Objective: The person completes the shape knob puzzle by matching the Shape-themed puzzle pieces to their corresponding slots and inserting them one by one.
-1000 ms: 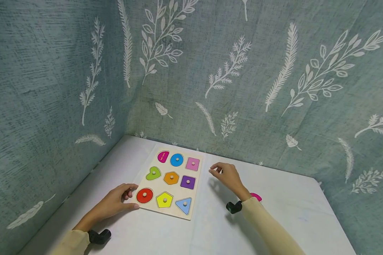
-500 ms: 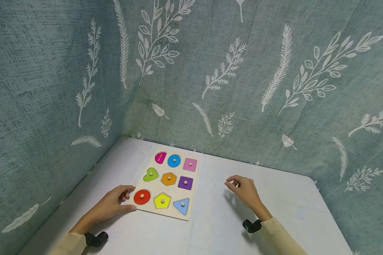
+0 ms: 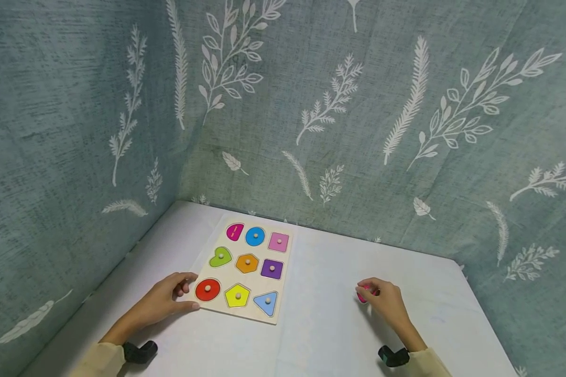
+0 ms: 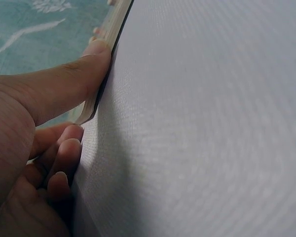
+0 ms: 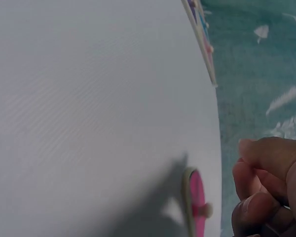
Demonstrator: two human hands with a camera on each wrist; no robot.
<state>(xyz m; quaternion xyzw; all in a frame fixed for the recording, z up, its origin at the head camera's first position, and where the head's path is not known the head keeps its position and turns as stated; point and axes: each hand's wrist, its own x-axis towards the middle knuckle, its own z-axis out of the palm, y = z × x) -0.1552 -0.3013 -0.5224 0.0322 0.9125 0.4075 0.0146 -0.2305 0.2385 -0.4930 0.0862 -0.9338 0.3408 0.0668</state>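
The wooden peg puzzle board (image 3: pixel 221 283) lies on the table, with knobbed shapes in several colours. Its top-left pink half-round spot (image 3: pixel 235 232) shows printed lettering and no knob. My left hand (image 3: pixel 167 298) holds the board's near-left corner, thumb along the front edge and fingers at the left side; the left wrist view shows the thumb on the board's edge (image 4: pixel 119 24). To the right, my right hand (image 3: pixel 384 301) is over a pink puzzle piece (image 3: pixel 364 297), partly hiding it. In the right wrist view, its bent fingers (image 5: pixel 246 177) are apart from the piece's knob (image 5: pixel 204 211).
A white cloth covers the table (image 3: pixel 320 314). Green-blue fabric (image 3: pixel 283 104) with white leaf prints rises along the back and left. The red round piece (image 3: pixel 207 289) sits closest to my left hand.
My right hand has moved away from the board, rightward and nearer, to over the pink piece. My left hand stays at the board's corner. The head view has shifted slightly.
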